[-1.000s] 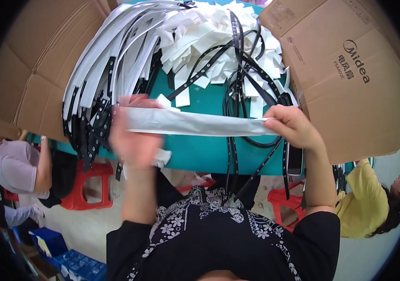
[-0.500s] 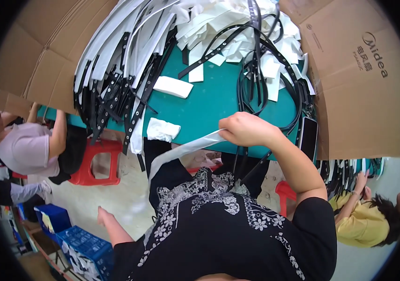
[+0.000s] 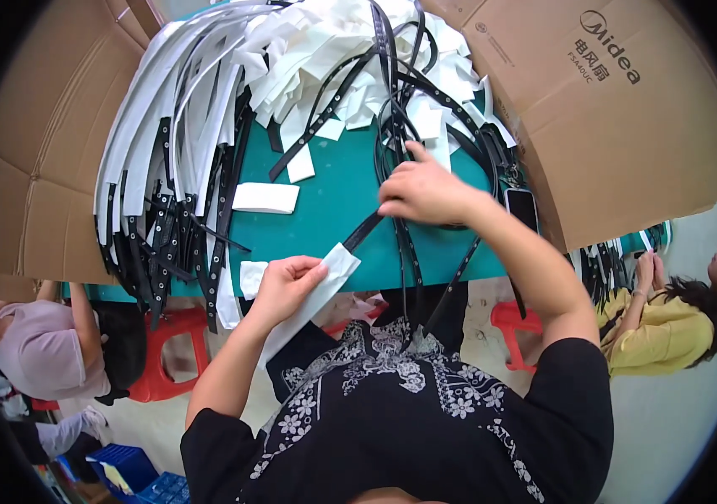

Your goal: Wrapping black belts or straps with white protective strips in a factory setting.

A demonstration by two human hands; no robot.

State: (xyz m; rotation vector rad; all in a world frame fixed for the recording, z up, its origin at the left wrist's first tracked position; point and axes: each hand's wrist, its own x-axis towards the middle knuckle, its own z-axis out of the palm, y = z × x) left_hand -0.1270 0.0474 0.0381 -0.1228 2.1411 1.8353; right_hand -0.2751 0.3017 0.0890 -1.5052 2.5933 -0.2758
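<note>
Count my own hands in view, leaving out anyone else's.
2: your left hand pinches the white strip, and your right hand, farther forward and right, grips the black strap by that strip's end. Neither is hidden.

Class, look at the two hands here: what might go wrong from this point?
1. The black strap in the right hand might catch at the end of the white sleeve, which the left hand pinches.
2. Loose black straps lie beside the right hand and may snag.
3. The right forearm passes close to the phone, so it could get bumped.
</note>
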